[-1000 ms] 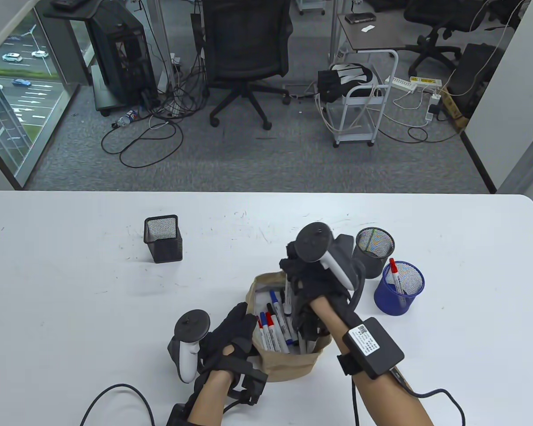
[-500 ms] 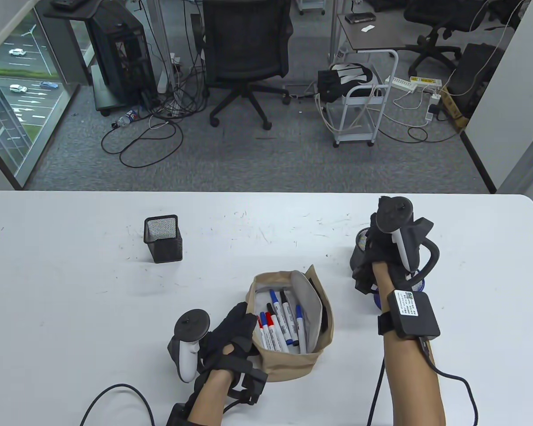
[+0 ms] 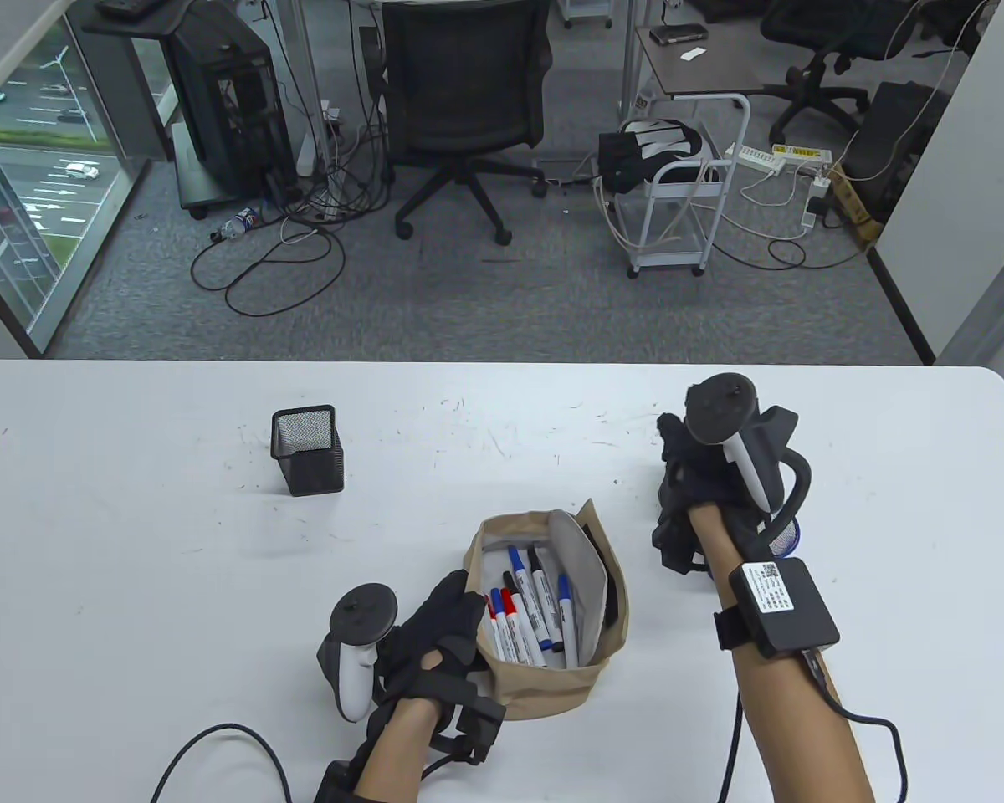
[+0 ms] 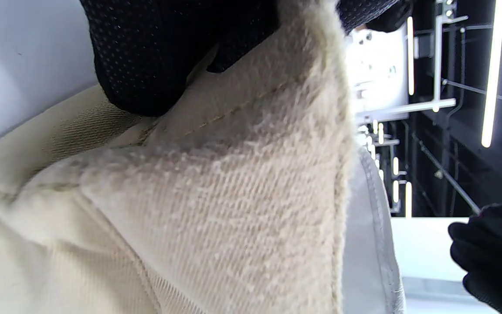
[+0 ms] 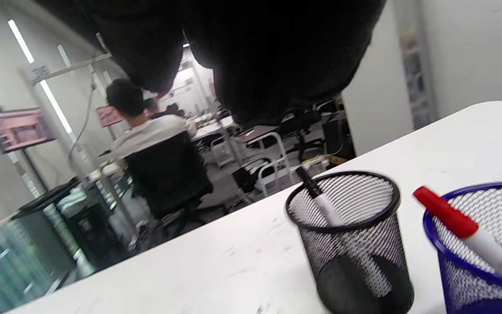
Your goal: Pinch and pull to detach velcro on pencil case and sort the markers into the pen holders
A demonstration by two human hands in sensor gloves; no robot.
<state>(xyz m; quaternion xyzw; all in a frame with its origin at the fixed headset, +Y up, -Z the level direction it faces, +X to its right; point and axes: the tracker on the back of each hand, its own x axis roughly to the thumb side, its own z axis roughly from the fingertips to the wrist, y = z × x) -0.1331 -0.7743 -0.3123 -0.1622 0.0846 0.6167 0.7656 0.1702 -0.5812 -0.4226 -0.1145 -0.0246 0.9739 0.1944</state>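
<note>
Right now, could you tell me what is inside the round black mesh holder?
One black-capped marker leans inside the round black mesh holder. In the table view the right hand covers that holder.

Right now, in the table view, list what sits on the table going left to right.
Square black mesh holder → left hand gripping the pencil case's near-left rim → tan pencil case with markers → right hand over the round holders.

Both hands wear black gloves, the left hand [image 3: 435, 627] and right hand [image 3: 703, 493] alike, with dotted fabric showing in the left wrist view. Each back carries a tracker — dark ring top, white handle. A black box with a white label [image 3: 782, 606] sits on the right wrist at 5 o'clock from the glove, black cables trailing off both forearms.
</note>
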